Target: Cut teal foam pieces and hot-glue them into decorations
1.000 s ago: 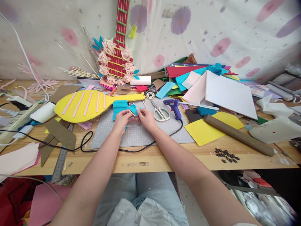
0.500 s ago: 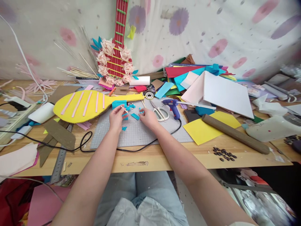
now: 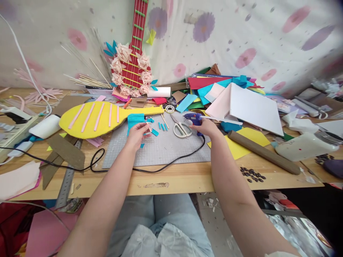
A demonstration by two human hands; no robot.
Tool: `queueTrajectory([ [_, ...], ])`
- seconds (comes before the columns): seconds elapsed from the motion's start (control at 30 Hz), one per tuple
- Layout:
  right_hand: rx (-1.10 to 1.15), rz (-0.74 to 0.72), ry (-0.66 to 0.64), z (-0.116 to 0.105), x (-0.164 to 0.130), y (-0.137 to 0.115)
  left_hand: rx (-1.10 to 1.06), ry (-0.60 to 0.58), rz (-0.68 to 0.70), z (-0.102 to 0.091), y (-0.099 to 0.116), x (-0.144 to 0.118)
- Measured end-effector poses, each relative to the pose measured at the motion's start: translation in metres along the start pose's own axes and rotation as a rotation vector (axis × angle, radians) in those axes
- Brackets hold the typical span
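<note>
My left hand (image 3: 136, 137) is closed in a pinch over the cutting mat (image 3: 171, 149), holding a short pale stick (image 3: 148, 125). A blue paper strip (image 3: 154, 132) shows beside its fingertips; whether they touch it I cannot tell. My right hand (image 3: 209, 127) is wrapped round the purple glue gun (image 3: 192, 116), whose clear glue stick juts out to the right. Between the hands lie white-handled scissors (image 3: 182, 130) and several small blue rolled pieces (image 3: 163, 126). Blue crepe paper (image 3: 133, 120) rests behind my left hand.
A yellow lute-shaped board (image 3: 88, 123) with pink strips lies at left. Behind stands a red paper guitar (image 3: 131, 73) with paper flowers. The glue gun's black cord (image 3: 160, 169) crosses the mat's front. Right are a brown tube (image 3: 264, 151), dark beads (image 3: 252, 175) and a jar (image 3: 302, 146).
My right hand has left the small blue pieces, moved right and taken hold of the glue gun. My left hand has shifted slightly right, still holding the stick.
</note>
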State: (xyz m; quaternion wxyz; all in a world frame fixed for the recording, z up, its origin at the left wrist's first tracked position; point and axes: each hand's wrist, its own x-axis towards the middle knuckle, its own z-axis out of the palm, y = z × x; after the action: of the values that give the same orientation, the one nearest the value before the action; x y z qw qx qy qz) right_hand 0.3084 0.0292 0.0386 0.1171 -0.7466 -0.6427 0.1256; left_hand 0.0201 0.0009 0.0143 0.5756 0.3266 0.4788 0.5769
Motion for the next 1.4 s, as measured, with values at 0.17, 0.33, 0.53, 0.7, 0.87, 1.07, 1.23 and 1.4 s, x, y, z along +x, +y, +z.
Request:
queueTrajectory([
  [0.17,0.220,0.086,0.170,0.025,0.009,-0.002,-0.037,-0.056,-0.056,-0.002,-0.001,0.001],
  [0.33,0.933,-0.042,0.276,0.029,-0.006,-0.017,-0.088,-0.132,-0.131,-0.002,0.000,0.002],
  [0.53,1.007,-0.292,-0.286,0.031,-0.037,-0.051,-0.089,-0.142,-0.181,-0.003,0.001,0.002],
  [0.7,0.948,-0.263,-0.362,0.031,-0.045,-0.063,-0.079,-0.130,-0.181,-0.002,0.005,-0.001],
  [0.87,0.947,-0.288,-0.367,0.031,-0.043,-0.059,-0.051,-0.130,-0.193,-0.001,0.003,-0.001],
  [1.07,0.902,-0.332,-0.400,0.038,-0.041,-0.058,-0.041,-0.146,-0.175,-0.002,-0.002,0.002],
  [1.23,0.888,-0.335,-0.395,0.041,-0.041,-0.059,-0.036,-0.152,-0.173,-0.002,-0.002,0.002],
  [1.4,0.888,-0.323,-0.381,0.039,-0.042,-0.060,-0.035,-0.144,-0.177,-0.001,-0.002,0.002],
])
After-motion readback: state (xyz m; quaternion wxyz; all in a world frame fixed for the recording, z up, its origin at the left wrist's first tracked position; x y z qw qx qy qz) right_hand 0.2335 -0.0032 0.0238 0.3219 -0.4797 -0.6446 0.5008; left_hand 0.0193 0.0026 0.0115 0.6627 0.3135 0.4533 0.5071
